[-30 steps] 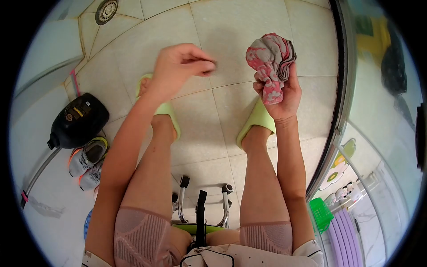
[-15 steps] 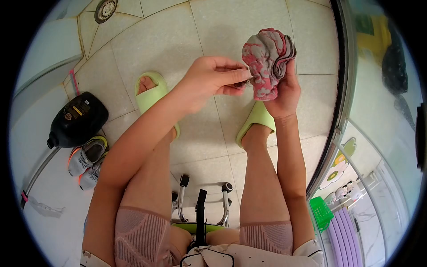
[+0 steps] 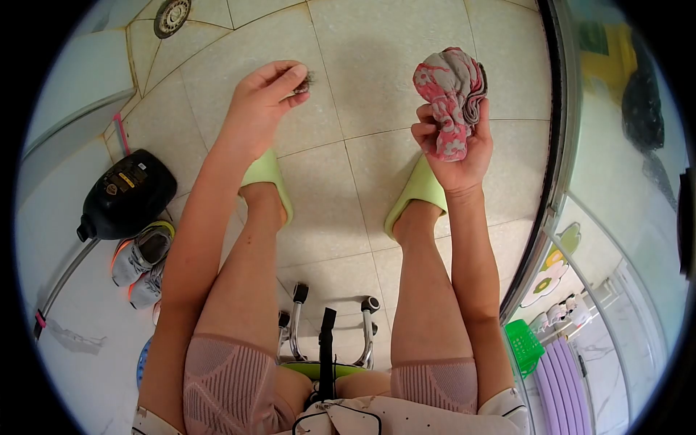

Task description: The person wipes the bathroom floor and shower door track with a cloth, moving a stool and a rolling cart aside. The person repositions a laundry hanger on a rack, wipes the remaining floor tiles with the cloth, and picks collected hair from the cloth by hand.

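A bunched red-and-grey flowered cloth [image 3: 451, 94] rests upright in my right hand [image 3: 460, 156], whose fingers wrap round its lower part. To the left, apart from the cloth, my left hand [image 3: 272, 98] pinches a small dark fuzzy tuft [image 3: 304, 83] between thumb and fingers. Both hands are held above the tiled floor, over my feet in light green slippers. The left slipper [image 3: 266, 176] is partly hidden by my left forearm; the right slipper [image 3: 417, 196] shows below my right hand.
At left are a black bottle [image 3: 127, 194], grey sneakers [image 3: 143, 257] and a round floor drain [image 3: 172, 18]. A glass door frame [image 3: 554, 174] runs along the right, with a green basket [image 3: 523, 346] beyond. Metal chair legs [image 3: 295, 326] stand between my legs.
My left hand went to the cloth's left side, then moved back up and left, with the dark tuft now visible in its fingers. My right hand and the cloth shifted slightly.
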Available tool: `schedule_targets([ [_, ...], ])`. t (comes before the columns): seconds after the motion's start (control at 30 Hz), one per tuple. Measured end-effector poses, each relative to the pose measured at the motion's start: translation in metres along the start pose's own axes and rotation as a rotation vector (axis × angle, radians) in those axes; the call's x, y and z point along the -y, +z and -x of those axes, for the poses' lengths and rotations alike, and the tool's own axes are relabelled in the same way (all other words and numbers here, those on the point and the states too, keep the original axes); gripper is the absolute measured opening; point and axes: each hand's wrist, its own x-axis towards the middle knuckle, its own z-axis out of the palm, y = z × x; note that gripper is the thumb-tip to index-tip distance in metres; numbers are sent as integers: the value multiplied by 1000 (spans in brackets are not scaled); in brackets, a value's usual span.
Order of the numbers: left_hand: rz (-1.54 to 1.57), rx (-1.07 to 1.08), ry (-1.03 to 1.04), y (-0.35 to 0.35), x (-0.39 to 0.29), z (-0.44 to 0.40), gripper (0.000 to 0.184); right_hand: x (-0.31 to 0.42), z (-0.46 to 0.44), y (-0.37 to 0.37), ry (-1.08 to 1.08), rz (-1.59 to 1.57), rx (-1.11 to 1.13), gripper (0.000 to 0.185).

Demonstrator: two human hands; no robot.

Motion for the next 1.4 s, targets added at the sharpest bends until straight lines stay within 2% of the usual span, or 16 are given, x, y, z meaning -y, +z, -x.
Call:
schedule_targets([
  [0.07, -22, 2, 11, -8, -1, 0, 19, 0, 0, -3, 23, -55, 15, 51],
  [0.17, -189, -9, 77, 15, 0, 5, 18, -2, 0, -2, 42, -97, 14, 52],
  [0.27, -454, 196, 221, 38, 9, 2, 16, -5, -1, 1, 67, -104, 27, 53],
  [0.37, -471, 405, 276, 63, 25, -7, 14, -9, -2, 0, 79, -70, 3, 53],
  [0.47, -404, 437, 48, 76, 20, -4, 12, -11, -3, -2, 94, -59, -5, 52],
  [0.77, -313, 22, 133, -4, 5, -6, 11, -8, 0, -6, 77, -98, -15, 50],
  [0.87, -294, -54, 121, -11, 8, -3, 14, -8, 1, -9, 73, -101, -16, 49],
  [0.97, -292, 56, 132, 16, 2, 11, 19, -9, 1, -9, 72, -71, -28, 49],
  [1.07, -378, 199, 253, 49, 4, 20, 23, -13, -1, -7, 75, -21, -40, 51],
  [1.17, -566, 307, 605, 73, 2, 21, 26, -16, -2, -7, 80, 18, -69, 53],
  [1.27, -819, 300, 747, 79, -1, 18, 28, -21, -2, 1, 99, 60, -93, 54],
  [1.4, -801, 271, 791, 81, 4, 16, 29, -29, -6, 1, 130, 88, -12, 55],
])
